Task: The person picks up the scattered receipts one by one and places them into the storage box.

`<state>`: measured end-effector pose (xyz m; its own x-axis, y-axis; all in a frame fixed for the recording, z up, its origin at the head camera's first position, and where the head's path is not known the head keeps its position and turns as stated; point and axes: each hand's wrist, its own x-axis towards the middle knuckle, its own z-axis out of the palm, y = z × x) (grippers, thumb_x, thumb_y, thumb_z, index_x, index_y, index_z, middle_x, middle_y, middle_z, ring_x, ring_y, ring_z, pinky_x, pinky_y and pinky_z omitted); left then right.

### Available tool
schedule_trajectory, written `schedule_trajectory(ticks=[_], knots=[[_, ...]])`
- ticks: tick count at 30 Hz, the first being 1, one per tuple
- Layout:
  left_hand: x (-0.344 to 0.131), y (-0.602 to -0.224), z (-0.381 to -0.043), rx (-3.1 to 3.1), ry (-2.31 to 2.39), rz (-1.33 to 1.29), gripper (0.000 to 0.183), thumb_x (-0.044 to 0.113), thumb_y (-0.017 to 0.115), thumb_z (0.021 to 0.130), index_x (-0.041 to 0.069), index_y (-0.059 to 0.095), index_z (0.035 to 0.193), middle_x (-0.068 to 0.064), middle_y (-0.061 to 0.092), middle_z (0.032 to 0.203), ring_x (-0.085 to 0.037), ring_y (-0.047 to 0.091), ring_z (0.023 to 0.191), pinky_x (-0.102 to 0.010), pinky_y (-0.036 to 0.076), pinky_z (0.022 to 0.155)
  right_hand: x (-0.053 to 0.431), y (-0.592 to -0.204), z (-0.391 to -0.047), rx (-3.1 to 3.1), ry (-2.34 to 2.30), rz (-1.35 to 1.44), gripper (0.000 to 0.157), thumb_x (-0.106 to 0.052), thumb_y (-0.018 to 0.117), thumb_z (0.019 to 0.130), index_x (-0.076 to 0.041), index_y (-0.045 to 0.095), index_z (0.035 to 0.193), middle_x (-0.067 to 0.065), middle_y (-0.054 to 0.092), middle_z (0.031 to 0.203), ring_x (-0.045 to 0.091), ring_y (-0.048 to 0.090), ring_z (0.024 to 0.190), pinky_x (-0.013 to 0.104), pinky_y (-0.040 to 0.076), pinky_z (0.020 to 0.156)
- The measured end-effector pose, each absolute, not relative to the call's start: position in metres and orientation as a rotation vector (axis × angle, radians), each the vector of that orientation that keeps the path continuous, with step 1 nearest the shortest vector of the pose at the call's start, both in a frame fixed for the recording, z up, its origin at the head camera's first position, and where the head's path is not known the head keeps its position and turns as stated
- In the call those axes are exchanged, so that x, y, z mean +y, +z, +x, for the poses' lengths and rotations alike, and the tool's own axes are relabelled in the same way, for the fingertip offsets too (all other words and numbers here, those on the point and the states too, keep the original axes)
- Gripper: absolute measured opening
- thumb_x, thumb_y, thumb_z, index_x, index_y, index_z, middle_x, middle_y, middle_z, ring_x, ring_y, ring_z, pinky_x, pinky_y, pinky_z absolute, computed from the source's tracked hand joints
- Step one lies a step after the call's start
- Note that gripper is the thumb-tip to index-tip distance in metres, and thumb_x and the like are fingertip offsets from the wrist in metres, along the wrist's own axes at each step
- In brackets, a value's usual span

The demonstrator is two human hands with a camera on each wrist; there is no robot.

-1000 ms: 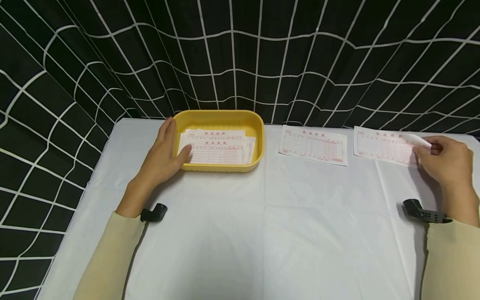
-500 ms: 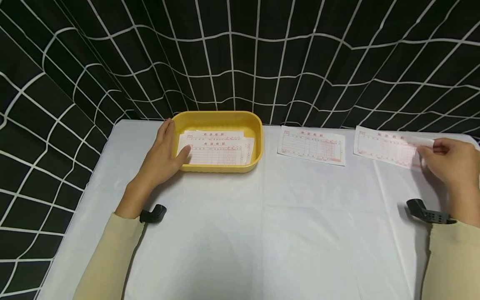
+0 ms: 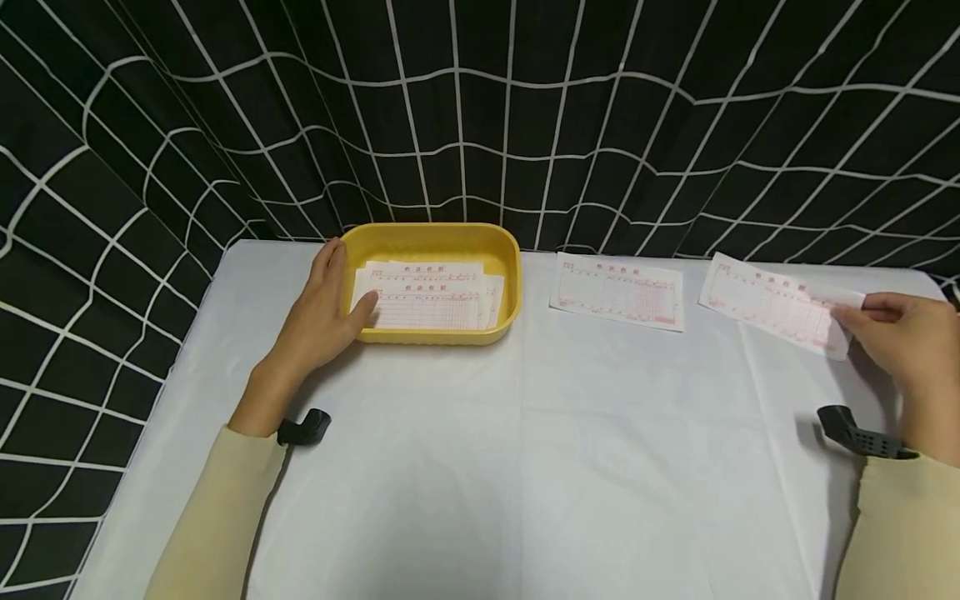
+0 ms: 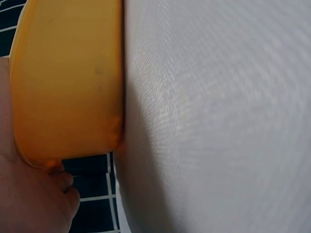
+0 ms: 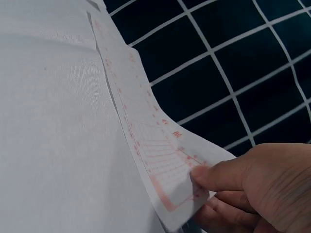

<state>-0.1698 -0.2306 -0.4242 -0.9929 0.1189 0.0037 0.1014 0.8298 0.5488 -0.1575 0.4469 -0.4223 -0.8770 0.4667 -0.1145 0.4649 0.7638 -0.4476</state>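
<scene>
A yellow plastic tray (image 3: 513,292) stands near the far edge of the table, with several red-printed paper slips (image 3: 427,312) in it. My left hand (image 3: 318,312) grips the tray's left end, thumb over the near rim and fingers along the outside. In the left wrist view, the tray's orange-looking side wall (image 4: 73,87) fills the upper left beside the hand. Far right, my right hand (image 3: 915,337) pinches the right end of a printed slip (image 3: 772,304) between thumb and fingers. That end is lifted and bent in the right wrist view, where the slip (image 5: 146,141) slopes down to the cloth.
Another printed slip (image 3: 618,292) lies flat between the tray and the held one. White cloth (image 3: 525,467) covers the table. Behind it and at the left hangs a black curtain (image 3: 480,108) with a white grid.
My right hand has drawn the slip's right end slightly toward me, so the slip now lies more slanted. The view has shifted a little; my left hand keeps its hold on the tray.
</scene>
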Motion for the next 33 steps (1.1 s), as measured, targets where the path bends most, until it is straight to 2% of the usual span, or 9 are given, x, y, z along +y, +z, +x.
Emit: schedule_trajectory(ticks=[2,5,9,12,14,15,17,21,33], knots=[[-0.233,-0.425,-0.169,2.975,0.890,0.164,0.091,0.045,0.054,0.104,0.006,0.006,0.171,-0.009,0.005,0.180,-0.039,0.027,0.162,-0.059,0.029,0.130,0.448,-0.425,-0.155,-2.948,0.799,-0.831,0.058,-0.039,0.061,0.103,0.009,0.061,0.137,-0.033,0.047,0.053,-0.010,0.043,0.058,0.022,0.037,0.064],[-0.236,-0.425,-0.168,2.981,0.896,0.152,0.091,0.045,0.054,0.104,0.007,0.006,0.171,-0.008,0.005,0.180,-0.040,0.028,0.162,-0.060,0.029,0.129,0.447,-0.427,-0.154,-2.938,0.888,-0.892,0.064,-0.045,0.057,0.104,0.006,0.058,0.144,-0.043,0.036,0.048,-0.014,0.044,0.057,0.023,0.036,0.067],[-0.236,-0.426,-0.167,2.984,0.922,0.150,0.090,0.044,0.055,0.104,0.007,0.007,0.171,-0.009,0.006,0.180,-0.040,0.028,0.162,-0.061,0.029,0.129,0.446,-0.426,-0.154,-2.902,0.989,-0.941,0.064,-0.043,0.057,0.105,0.004,0.055,0.148,-0.042,0.038,0.053,-0.012,0.049,0.059,0.016,0.043,0.059],[-0.233,-0.428,-0.168,2.976,0.926,0.157,0.091,0.044,0.056,0.104,0.006,0.008,0.171,-0.010,0.006,0.180,-0.039,0.027,0.162,-0.059,0.028,0.130,0.448,-0.425,-0.150,-2.851,1.077,-0.980,0.037,-0.035,0.060,0.105,-0.011,0.065,0.133,-0.040,0.041,0.054,-0.009,0.051,0.058,0.014,0.047,0.056],[-0.232,-0.428,-0.168,2.973,0.918,0.164,0.092,0.045,0.056,0.104,0.005,0.007,0.171,-0.011,0.006,0.180,-0.038,0.026,0.163,-0.058,0.028,0.130,0.450,-0.423,-0.145,-2.804,1.158,-0.975,0.010,-0.028,0.061,0.105,-0.024,0.064,0.114,-0.039,0.044,0.055,-0.009,0.052,0.058,0.012,0.048,0.056],[-0.231,-0.427,-0.168,2.972,0.915,0.168,0.092,0.045,0.056,0.104,0.005,0.007,0.171,-0.011,0.006,0.180,-0.038,0.025,0.163,-0.058,0.028,0.130,0.450,-0.423,-0.142,-2.766,1.211,-0.958,0.007,-0.024,0.062,0.105,-0.030,0.062,0.105,-0.038,0.046,0.056,-0.009,0.052,0.057,0.011,0.048,0.056],[-0.231,-0.426,-0.168,2.975,0.904,0.167,0.092,0.045,0.055,0.104,0.005,0.007,0.171,-0.011,0.006,0.180,-0.038,0.025,0.163,-0.058,0.027,0.130,0.451,-0.423,-0.137,-2.679,1.344,-0.908,0.027,-0.014,0.064,0.103,-0.038,0.057,0.092,-0.035,0.050,0.057,-0.009,0.053,0.054,0.009,0.050,0.054],[-0.233,-0.424,-0.168,2.980,0.899,0.164,0.091,0.044,0.055,0.104,0.005,0.007,0.171,-0.012,0.006,0.180,-0.039,0.024,0.163,-0.060,0.027,0.130,0.454,-0.424,-0.127,-2.512,1.573,-0.813,0.039,-0.003,0.068,0.098,-0.038,0.061,0.082,-0.029,0.060,0.059,-0.009,0.057,0.052,0.008,0.050,0.052],[-0.231,-0.428,-0.170,2.977,0.898,0.180,0.092,0.045,0.055,0.104,0.005,0.006,0.171,-0.011,0.006,0.180,-0.038,0.023,0.164,-0.059,0.026,0.131,0.546,-0.479,-0.129,-2.362,1.800,-0.502,0.024,-0.015,0.073,0.100,-0.037,0.075,0.089,-0.027,0.073,0.071,-0.011,0.065,0.058,0.008,0.051,0.050]])
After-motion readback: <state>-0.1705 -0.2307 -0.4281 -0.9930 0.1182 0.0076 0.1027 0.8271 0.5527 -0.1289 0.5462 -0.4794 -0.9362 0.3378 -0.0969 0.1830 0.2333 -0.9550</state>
